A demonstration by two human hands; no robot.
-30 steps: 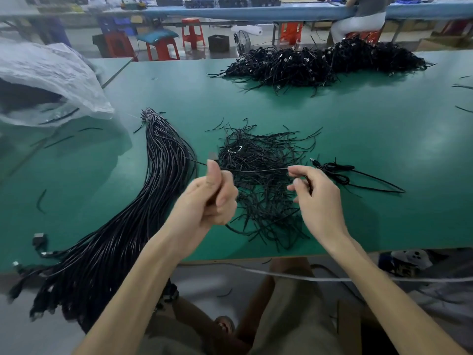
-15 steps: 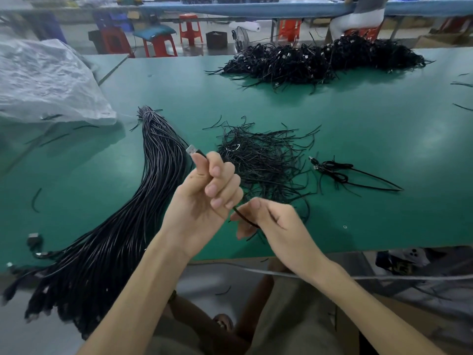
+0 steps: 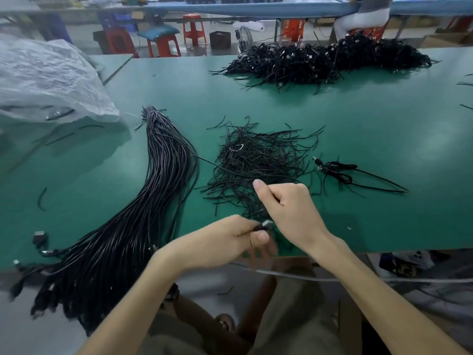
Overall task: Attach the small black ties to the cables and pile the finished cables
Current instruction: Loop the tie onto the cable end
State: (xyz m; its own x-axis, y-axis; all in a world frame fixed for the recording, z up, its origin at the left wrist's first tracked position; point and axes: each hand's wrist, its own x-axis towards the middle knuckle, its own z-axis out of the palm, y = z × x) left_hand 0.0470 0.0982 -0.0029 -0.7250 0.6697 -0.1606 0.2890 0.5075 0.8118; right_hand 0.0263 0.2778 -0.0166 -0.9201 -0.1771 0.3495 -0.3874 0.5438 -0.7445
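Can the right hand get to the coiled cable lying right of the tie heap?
Probably yes: the coiled cable lies in the open on the table, just right of the right hand, nothing between them. That hand looks closed on something, though.

left hand (image 3: 230, 242) fingers blurred — cable (image 3: 265, 224) end unclear

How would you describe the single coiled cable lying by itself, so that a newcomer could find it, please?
On the green table, find the loose heap of thin ties in the middle. Just right of it lies the coiled cable, alone, with long strands trailing right.
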